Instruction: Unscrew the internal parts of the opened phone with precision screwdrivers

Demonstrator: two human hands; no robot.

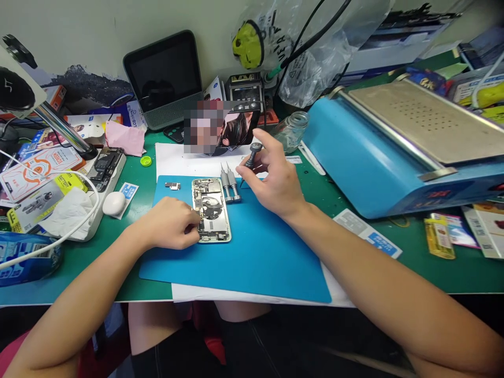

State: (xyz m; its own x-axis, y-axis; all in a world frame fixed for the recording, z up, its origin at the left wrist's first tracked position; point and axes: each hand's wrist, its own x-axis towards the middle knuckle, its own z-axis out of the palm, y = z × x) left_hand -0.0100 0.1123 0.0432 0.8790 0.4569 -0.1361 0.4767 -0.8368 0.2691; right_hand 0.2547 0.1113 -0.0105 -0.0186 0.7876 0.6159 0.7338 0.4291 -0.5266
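An opened smartphone (214, 223) lies on the blue mat (244, 262), its inner parts showing. My left hand (171, 223) is curled closed at the phone's left edge, touching it; what its fingertips pinch, if anything, is hidden. Above and right of the phone, my right hand (277, 178) holds a small dark screwdriver (255, 152) between thumb and fingers, its tip pointing down. Two grey screwdrivers (230, 184) lie side by side next to the phone's upper right edge. A small metal phone part (172, 186) rests on the mat up to the left.
A blue machine with a metal plate (366, 163) takes up the right side. At the back stand a glass jar (292, 131), a propped phone with a picture (240, 128) and a dark screen device (163, 73). Boxes and a white power bank-like block (104, 202) crowd the left.
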